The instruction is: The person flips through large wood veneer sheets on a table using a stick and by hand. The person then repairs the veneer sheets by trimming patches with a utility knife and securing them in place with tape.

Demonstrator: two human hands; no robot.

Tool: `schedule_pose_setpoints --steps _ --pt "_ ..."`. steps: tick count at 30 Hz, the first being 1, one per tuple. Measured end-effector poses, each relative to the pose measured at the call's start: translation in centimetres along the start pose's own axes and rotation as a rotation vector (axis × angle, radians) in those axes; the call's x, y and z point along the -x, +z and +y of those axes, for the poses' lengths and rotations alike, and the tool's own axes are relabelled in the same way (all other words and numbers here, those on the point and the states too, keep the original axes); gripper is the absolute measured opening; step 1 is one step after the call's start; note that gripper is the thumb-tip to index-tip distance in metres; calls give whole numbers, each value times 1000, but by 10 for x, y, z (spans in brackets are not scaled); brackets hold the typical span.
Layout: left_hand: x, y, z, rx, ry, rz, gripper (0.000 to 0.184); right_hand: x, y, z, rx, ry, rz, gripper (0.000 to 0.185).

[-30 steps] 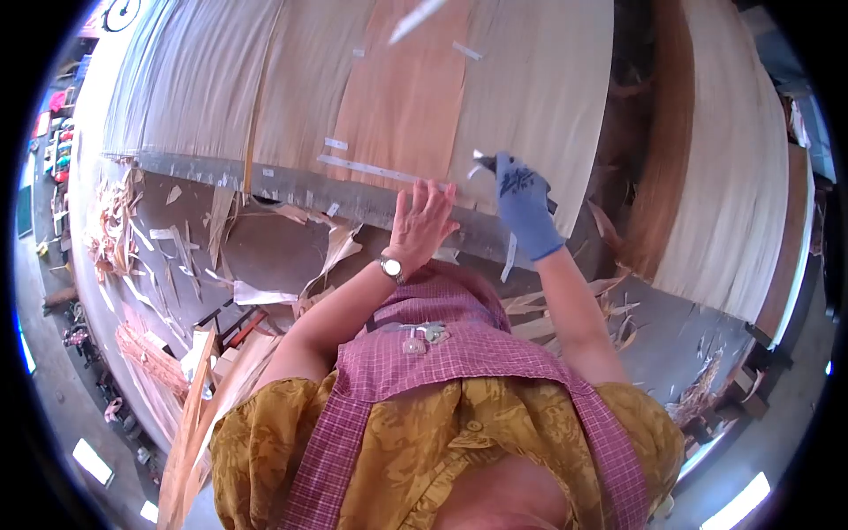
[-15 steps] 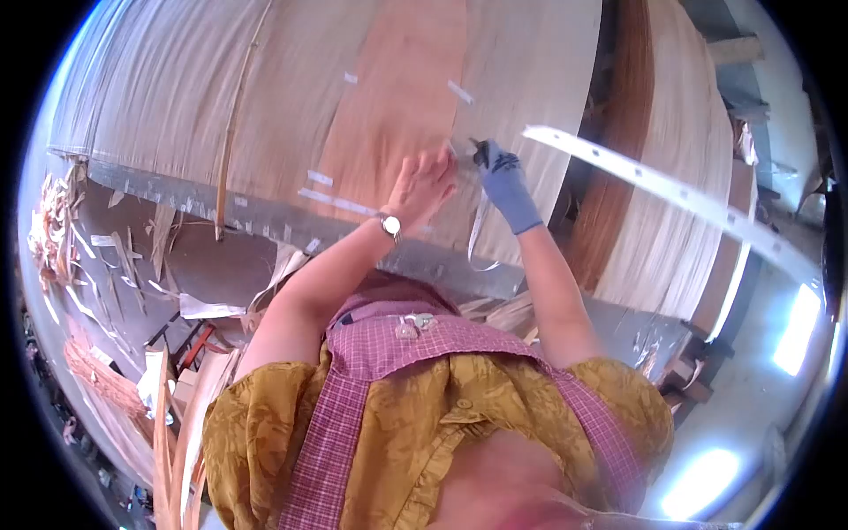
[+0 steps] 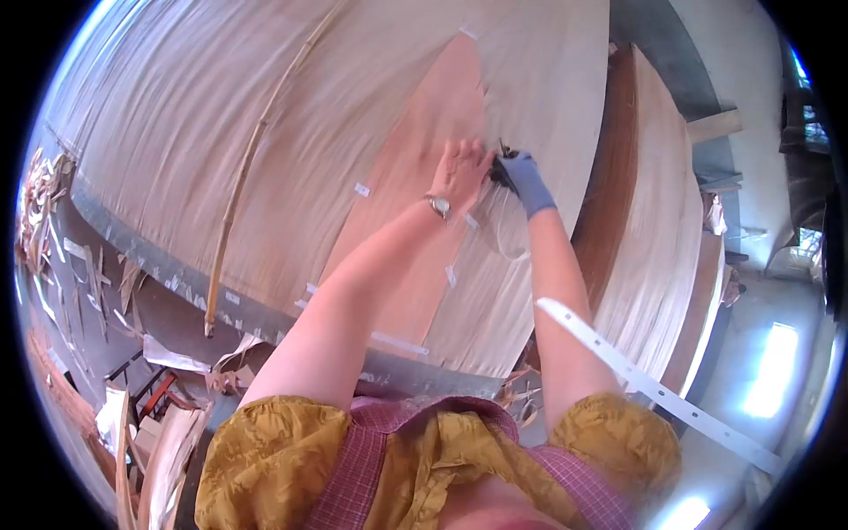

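Observation:
My bare left hand (image 3: 461, 170), with a watch at the wrist, lies spread on the reddish veneer strip (image 3: 415, 159), near its right edge. Close to its fingertips, my gloved right hand (image 3: 523, 177) is closed around a small dark tool (image 3: 502, 168). A thin white strip of tape (image 3: 505, 231) hangs in a loop below the right hand. Short pieces of perforated white tape (image 3: 451, 276) sit along the seams between the reddish strip and the pale veneer (image 3: 521, 79).
A thin bamboo stick (image 3: 243, 177) lies across the veneer at left. Wood scraps (image 3: 44, 199) are heaped at the far left. More veneer (image 3: 658, 212) stands at right, and a long perforated white tape (image 3: 654, 384) crosses my right forearm's side.
Both hands have moved farther up the seam, away from my body, and the view has shifted. The long white tape now appears lower, beside my right forearm.

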State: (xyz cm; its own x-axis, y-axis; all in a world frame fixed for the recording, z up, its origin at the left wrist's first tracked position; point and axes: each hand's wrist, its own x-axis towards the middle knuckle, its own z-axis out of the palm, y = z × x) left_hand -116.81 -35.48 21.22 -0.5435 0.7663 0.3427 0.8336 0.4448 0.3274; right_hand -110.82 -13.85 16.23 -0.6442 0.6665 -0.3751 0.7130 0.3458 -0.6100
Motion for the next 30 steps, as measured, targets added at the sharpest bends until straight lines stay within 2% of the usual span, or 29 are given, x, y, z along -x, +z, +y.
schedule_pose_setpoints --steps 1,3,4,7,9,10,11,13,16,18,19,22,23,26,30 --pt "5 5 -1 -61 38 -49 50 77 -19 -65 -255 106 -114 16" --pt "15 8 3 -51 35 -34 47 88 -5 -28 -501 -99 -23 15" --pt "6 8 -2 -62 33 -3 45 100 -3 -31 -150 44 111 14" --pt "2 0 -6 75 56 -100 42 127 -16 -75 -154 31 113 10" --pt "-8 -22 -34 371 -105 -160 46 115 -17 -109 -246 -26 104 11" --pt "-14 -36 -50 518 -181 -189 48 97 -12 -122 -294 -143 31 13" --pt "-16 -40 -67 474 -296 -22 50 78 -5 -142 -261 -180 -58 20" --pt "-20 -44 -98 376 -516 308 55 45 19 -178 -342 -194 -173 18" --pt "-33 -59 -118 349 -380 321 54 -5 51 -208 -266 -210 -234 18" --pt "-33 -47 -125 142 -270 178 50 -28 63 -208 -106 -168 -235 18" --pt "-32 -39 -127 46 -217 102 49 -26 57 -205 97 -178 -180 19" --pt "-29 -34 -125 67 -235 24 45 10 44 -184 -362 -134 -218 22" --pt "-32 -33 -125 58 -238 28 44 29 44 -189 -258 -124 -130 20" --pt "-36 -27 -122 3 -231 33 40 24 41 -183 -263 -139 -42 20" --pt "-38 -25 -117 -72 -252 15 39 31 50 -172 -94 -197 -46 20"
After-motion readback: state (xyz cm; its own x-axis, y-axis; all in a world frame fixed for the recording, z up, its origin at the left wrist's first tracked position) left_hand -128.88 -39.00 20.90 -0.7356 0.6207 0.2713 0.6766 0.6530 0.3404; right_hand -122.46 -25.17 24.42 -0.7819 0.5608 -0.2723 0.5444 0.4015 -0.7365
